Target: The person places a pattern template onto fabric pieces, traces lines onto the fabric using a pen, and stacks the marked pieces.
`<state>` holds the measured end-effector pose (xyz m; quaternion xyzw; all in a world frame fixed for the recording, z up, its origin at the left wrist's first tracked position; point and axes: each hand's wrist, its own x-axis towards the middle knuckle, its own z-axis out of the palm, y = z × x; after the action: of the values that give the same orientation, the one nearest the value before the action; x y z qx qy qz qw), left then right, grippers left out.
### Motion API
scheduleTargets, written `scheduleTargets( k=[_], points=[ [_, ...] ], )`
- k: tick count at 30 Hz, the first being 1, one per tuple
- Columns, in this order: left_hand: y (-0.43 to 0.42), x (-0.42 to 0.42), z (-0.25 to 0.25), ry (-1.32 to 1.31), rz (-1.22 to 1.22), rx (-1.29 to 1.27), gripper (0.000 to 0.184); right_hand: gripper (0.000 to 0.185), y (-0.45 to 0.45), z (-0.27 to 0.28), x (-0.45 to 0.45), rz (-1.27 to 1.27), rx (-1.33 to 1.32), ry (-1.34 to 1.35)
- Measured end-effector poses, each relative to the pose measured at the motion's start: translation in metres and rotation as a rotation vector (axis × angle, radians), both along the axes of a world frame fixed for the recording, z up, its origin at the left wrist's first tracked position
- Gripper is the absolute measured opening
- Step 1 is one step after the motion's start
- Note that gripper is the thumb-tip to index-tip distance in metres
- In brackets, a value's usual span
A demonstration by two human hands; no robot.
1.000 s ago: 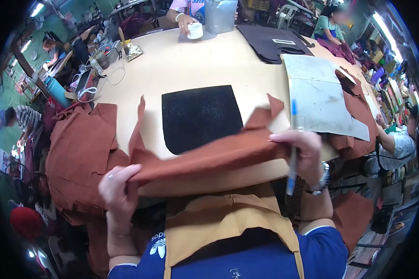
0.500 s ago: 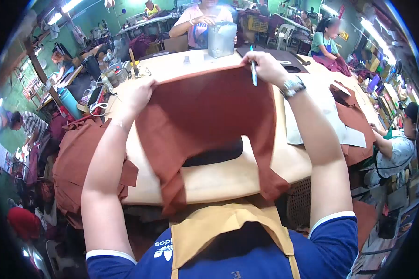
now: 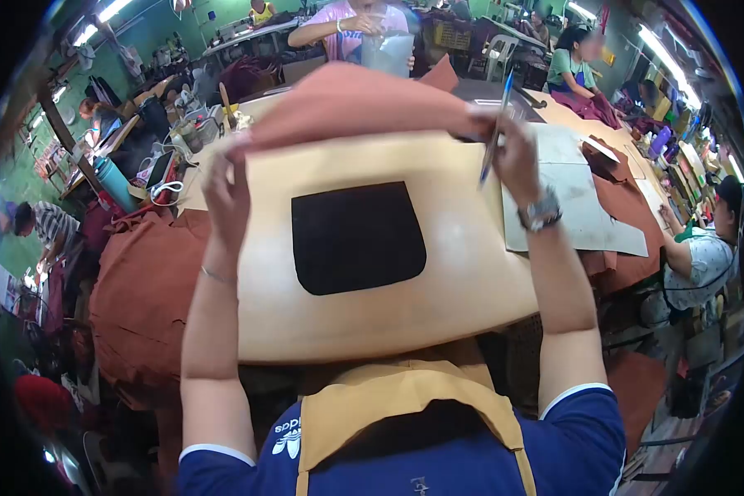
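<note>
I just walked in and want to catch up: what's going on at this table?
A person's left hand and right hand hold a reddish-brown piece stretched between them, beyond a black panel lying flat on the table. The right hand also holds a pen. More reddish-brown material is piled at left, and a pale sheet lies at right.

A rust-brown fabric piece (image 3: 351,112) arches, held aloft, a blue pen (image 3: 504,96) slanting by its right end.
</note>
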<state>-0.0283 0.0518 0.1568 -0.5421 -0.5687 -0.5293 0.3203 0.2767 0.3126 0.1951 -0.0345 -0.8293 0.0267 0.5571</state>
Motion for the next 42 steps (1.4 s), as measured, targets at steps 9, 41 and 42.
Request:
scheduleTargets(
  k=[9,41,42],
  points=[
    [-0.086,0.079,-0.153,-0.389,-0.024,-0.738,0.026,0.024,-0.061,-0.202,0.071,-0.064,-0.288,-0.501],
    [-0.131,0.125,-0.15,-0.144,-0.056,-0.703,0.043,0.055,0.017,-0.163,0.132,-0.488,-1.568,0.822],
    [-0.13,0.125,-0.149,-0.141,-0.059,-0.699,0.042,0.047,0.04,-0.169,0.132,-0.451,-1.287,0.806]
  ],
)
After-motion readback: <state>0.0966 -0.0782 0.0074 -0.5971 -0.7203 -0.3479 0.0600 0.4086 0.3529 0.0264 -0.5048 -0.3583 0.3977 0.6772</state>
